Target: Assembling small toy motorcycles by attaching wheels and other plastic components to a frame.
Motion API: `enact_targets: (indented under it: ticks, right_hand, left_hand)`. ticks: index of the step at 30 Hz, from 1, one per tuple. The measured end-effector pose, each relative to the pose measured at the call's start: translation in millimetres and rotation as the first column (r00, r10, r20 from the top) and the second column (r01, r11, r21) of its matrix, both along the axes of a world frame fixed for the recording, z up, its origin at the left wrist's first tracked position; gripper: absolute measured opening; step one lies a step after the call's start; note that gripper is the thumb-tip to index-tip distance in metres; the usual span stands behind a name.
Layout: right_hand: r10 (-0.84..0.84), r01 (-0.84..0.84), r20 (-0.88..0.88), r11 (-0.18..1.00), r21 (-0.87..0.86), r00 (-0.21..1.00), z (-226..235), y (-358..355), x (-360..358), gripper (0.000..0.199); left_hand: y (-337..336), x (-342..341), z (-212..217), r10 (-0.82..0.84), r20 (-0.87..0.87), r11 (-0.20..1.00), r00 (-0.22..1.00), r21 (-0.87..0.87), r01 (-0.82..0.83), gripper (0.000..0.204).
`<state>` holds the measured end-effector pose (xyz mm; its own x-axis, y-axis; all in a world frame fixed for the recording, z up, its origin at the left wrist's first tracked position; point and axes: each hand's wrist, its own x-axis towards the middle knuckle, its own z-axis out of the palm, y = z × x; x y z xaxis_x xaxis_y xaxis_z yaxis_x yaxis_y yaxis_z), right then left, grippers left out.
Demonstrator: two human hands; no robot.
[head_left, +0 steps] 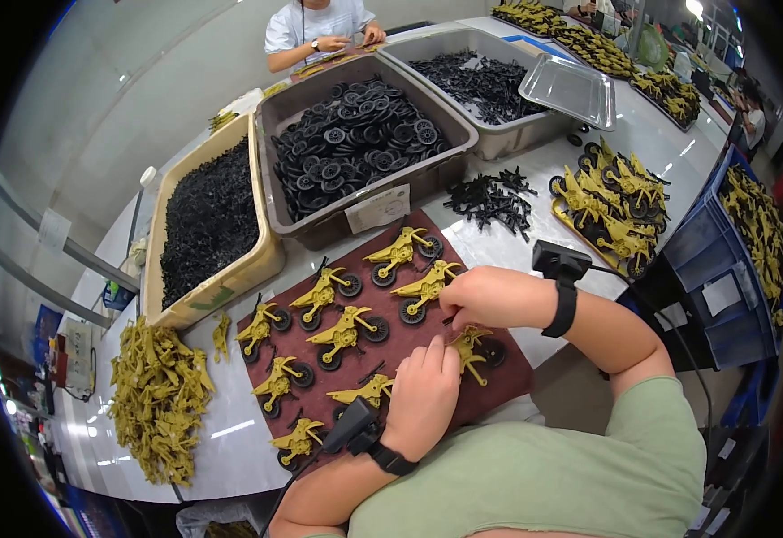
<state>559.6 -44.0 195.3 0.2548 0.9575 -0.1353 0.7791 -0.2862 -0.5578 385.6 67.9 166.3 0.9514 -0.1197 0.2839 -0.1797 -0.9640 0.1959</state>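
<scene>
On a dark red mat [490, 408] lie several yellow toy motorcycles [342, 334] with black wheels, in loose rows. My left hand [423, 394] rests at the near right part of the mat, fingers bent together against a yellow toy motorcycle [472, 359]; what its fingertips hold is hidden. Just above that same motorcycle, my right hand [499, 300] has its thumb and fingers pinched; a bit of something dark shows at the tips, too small to name. One black wheel [493, 351] shows at this motorcycle's right end. Loose black rods lie beside some of the motorcycles.
Beyond the mat stand a brown bin of black wheels [268, 143], a cream bin of small black parts [275, 255] and a grey bin [499, 139] with a clear lid [571, 90]. Yellow parts [160, 403] heap at left; finished-looking motorcycles [611, 202] at right. Another person [320, 31] works opposite.
</scene>
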Motion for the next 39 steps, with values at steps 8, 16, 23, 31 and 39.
enact_targets:
  ticks: [8, 16, 23, 31, 39]
  right_hand:
    - [0.155, -0.156, 0.018, 0.974, 0.162, 0.988, -26, -14, 9, 0.015]
    - [0.218, -0.226, 0.08, 0.967, 0.118, 0.973, -30, -10, 9, 0.015]
    - [0.2, -0.203, 0.038, 0.973, 0.113, 0.979, -31, -12, 5, 0.018]
    - [0.185, -0.2, 0.109, 0.969, 0.149, 0.977, -33, -7, -4, 0.023]
    - [0.175, -0.196, 0.144, 0.97, 0.145, 0.974, -35, -11, -3, 0.021]
  left_hand:
    - [-4, -16, -3, -0.273, -0.098, 0.954, 0.957, -0.157, 0.256, 0.011]
    - [3, -15, -11, -0.312, -0.147, 0.943, 0.939, -0.166, 0.287, 0.014]
    - [3, -14, -8, -0.297, -0.174, 0.94, 0.939, -0.224, 0.256, 0.014]
    - [2, -14, -9, -0.3, -0.195, 0.943, 0.934, -0.207, 0.26, 0.014]
    - [4, -12, -14, -0.315, -0.213, 0.932, 0.925, -0.254, 0.259, 0.021]
